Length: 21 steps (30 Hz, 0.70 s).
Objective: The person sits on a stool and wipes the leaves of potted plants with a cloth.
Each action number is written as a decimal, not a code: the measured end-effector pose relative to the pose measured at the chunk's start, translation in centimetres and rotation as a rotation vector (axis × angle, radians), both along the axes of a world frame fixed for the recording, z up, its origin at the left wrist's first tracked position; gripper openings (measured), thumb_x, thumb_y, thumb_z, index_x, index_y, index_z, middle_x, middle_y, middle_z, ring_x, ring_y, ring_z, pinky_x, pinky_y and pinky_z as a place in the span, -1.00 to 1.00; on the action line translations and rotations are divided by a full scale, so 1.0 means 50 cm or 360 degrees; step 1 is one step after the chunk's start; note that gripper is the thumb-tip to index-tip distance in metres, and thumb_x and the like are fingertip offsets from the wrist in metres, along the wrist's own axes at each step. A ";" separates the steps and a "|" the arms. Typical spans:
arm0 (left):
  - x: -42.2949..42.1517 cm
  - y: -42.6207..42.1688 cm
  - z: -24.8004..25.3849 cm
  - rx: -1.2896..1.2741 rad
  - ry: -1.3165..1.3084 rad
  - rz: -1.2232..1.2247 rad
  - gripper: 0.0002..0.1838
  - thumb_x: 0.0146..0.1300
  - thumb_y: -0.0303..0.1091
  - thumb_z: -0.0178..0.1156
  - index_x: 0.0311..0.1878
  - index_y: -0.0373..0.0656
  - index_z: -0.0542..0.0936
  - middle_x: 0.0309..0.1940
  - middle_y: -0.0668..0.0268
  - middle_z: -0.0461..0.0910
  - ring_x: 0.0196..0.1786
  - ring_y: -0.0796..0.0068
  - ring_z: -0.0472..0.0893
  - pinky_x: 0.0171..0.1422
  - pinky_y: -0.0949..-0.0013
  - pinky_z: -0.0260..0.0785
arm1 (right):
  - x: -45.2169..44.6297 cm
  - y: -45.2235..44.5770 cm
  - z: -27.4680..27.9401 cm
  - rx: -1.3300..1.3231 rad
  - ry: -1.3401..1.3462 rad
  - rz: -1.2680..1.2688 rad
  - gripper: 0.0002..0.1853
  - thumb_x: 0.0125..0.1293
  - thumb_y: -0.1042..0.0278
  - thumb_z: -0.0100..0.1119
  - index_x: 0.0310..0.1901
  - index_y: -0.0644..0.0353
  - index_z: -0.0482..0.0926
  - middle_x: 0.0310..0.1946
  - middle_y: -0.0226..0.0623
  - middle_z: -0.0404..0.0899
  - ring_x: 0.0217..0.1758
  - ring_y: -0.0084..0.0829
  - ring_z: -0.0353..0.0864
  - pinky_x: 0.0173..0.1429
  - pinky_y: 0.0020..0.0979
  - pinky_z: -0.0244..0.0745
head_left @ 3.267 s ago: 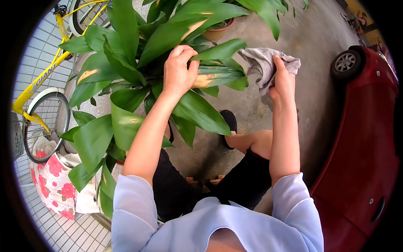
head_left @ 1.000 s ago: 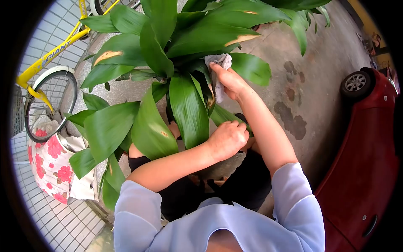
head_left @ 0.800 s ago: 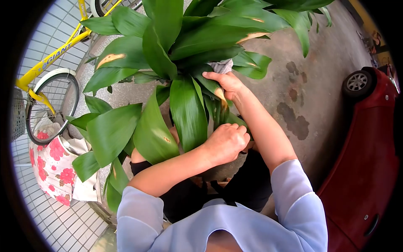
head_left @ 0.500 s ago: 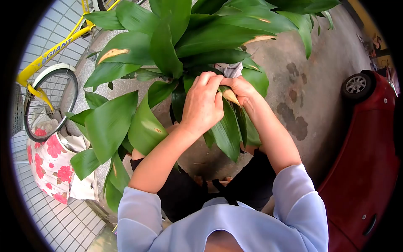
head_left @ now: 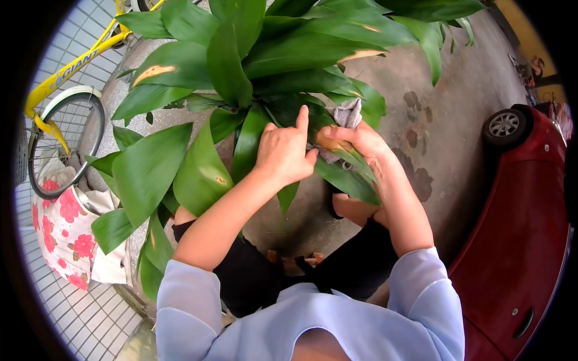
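Note:
My right hand [head_left: 360, 143] is closed around a grey cloth [head_left: 347, 114], with a green leaf that has a brown patch [head_left: 338, 144] pinched in it. Cloth shows above and below the fingers. To its left, my left hand [head_left: 282, 149] is apart from the cloth, index finger stretched upward and thumb out to the side, with nothing visible in it. Its other fingers look bent and are partly hidden. Around both hands spreads a large potted-type plant with broad green leaves [head_left: 229, 66], several of them marked with brown or tan spots.
A yellow bicycle [head_left: 72, 66] stands at the left by a tiled wall. Below its wheel is a white cloth with red flowers [head_left: 66, 237]. A dark red car [head_left: 512, 234] is on the right, on a concrete floor [head_left: 451, 120] with dark stains.
The two hands were together at the leaf and have come apart. My left hand has let go and raised its index finger; my right hand has moved slightly right and down with the cloth and leaf.

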<state>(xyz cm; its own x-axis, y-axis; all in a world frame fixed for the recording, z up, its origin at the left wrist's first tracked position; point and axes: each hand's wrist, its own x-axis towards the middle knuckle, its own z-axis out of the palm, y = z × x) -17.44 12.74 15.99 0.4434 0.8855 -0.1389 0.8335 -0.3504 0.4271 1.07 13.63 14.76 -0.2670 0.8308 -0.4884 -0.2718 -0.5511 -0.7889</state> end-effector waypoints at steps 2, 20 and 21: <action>0.011 -0.004 -0.024 0.0261 0.0116 -0.0061 -0.20 -0.05 -0.17 0.37 0.24 -0.41 0.37 -0.48 0.16 0.55 -0.37 0.25 0.55 0.05 0.22 0.26 | -0.007 -0.009 0.024 0.0034 -0.0129 0.0092 -0.53 0.02 0.59 0.32 0.03 0.26 0.47 -0.23 -0.30 0.60 -0.25 -0.46 0.60 -0.18 -0.44 0.55; 0.021 -0.019 -0.081 0.0784 0.0224 -0.0120 -0.49 -0.02 -0.38 0.19 0.01 -0.50 0.49 -0.36 0.13 0.49 -0.23 0.27 0.55 0.17 0.21 0.27 | 0.008 0.007 0.053 0.0477 -0.0779 0.0585 -0.59 0.09 0.42 0.29 0.01 0.26 0.48 -0.17 -0.35 0.57 -0.11 -0.52 0.50 0.04 -0.43 0.42; 0.018 -0.018 -0.084 0.0825 0.0258 -0.0134 -0.51 -0.02 -0.40 0.18 0.01 -0.49 0.49 -0.36 0.13 0.49 -0.23 0.27 0.54 0.16 0.22 0.28 | 0.009 0.007 0.062 0.0501 -0.0775 0.0505 -0.59 0.12 0.38 0.29 0.02 0.26 0.48 -0.16 -0.35 0.56 -0.09 -0.52 0.49 0.06 -0.42 0.41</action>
<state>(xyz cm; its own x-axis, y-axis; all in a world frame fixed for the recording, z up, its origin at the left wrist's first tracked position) -16.56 11.84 11.79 0.5248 0.8186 0.2334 0.8344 -0.5490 0.0494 1.51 13.98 17.88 -0.3324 0.8709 -0.3620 0.2945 -0.2688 -0.9171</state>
